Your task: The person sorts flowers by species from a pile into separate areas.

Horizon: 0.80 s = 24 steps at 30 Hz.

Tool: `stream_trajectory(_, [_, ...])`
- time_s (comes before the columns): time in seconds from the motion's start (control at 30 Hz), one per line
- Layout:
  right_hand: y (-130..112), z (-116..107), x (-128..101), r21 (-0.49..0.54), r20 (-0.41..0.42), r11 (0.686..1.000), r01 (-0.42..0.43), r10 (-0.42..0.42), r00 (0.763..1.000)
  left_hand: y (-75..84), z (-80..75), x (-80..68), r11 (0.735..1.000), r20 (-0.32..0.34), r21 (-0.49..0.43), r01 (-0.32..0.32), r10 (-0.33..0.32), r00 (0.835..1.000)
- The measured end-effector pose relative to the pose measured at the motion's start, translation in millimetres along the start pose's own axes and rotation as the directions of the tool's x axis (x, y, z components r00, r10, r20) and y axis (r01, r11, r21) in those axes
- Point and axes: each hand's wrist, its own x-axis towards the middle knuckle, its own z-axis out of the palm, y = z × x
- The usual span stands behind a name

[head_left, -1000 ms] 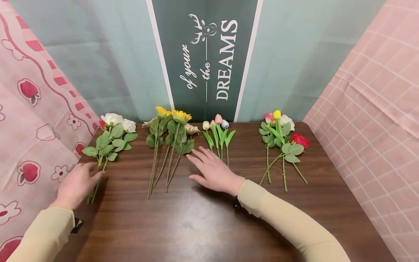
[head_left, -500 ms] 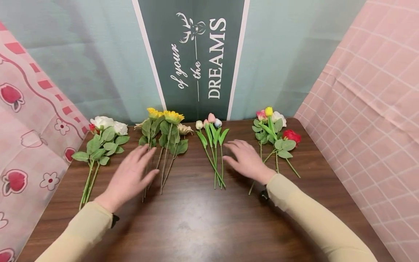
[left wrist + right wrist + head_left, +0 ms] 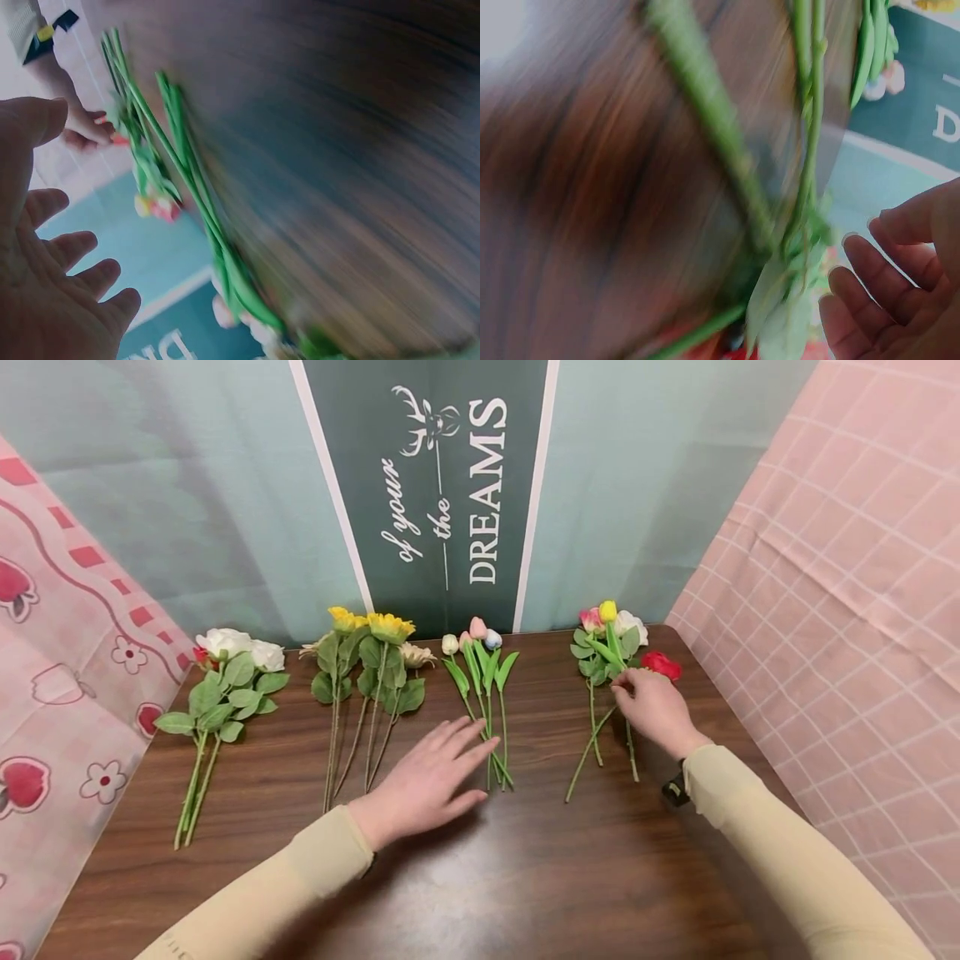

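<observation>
Four bunches of artificial flowers lie in a row on the dark wooden table [image 3: 525,877]: white roses [image 3: 225,677], sunflowers [image 3: 367,668], tulips [image 3: 480,668] and a mixed bunch [image 3: 607,643] with a red rose [image 3: 662,664]. My left hand [image 3: 427,772] lies flat with straight fingers, its fingertips at the tulip stems [image 3: 491,752]. In the left wrist view the left hand [image 3: 67,247] is spread, with the tulip stems [image 3: 187,172] just beyond it. My right hand [image 3: 652,706] hovers over the mixed bunch's leaves with loosely bent fingers [image 3: 885,277]. Nothing is in its grasp beside the green stems [image 3: 810,112].
A teal backdrop with a dark "DREAMS" banner [image 3: 435,493] stands behind the table. Pink patterned cloth [image 3: 67,652] hangs on the left and pink checked cloth [image 3: 840,593] on the right. Bare wood stretches along the table's near half.
My left hand slid right from the sunflower stems to the tulip stems. My right hand moved right from beside the tulips to the mixed bunch.
</observation>
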Motion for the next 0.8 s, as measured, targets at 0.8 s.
stream_trajectory(0.8, [-2, 12, -16, 0.42, 0.497, 0.743, -0.521, 0.291, 0.817, 75.5, 44.1, 67.2, 0.988, 0.009, -0.008, -0.155, 0.155, 0.988])
